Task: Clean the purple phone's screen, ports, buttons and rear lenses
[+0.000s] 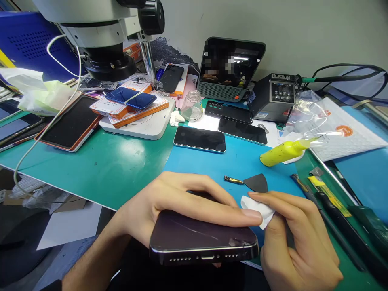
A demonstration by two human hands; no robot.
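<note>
Grasping a dark phone in our left hand, with its port edge facing us, we pinch a crumpled white wipe between the fingers of our right hand, just beside the phone's right end, where a left fingertip overlaps the wipe. Beyond the phone, on a blue mat, we see a small brush and, farther to its right, a yellow bottle. Farther past the phone we have a flat-lying handset, then a glass jar and a propped screen.
</note>
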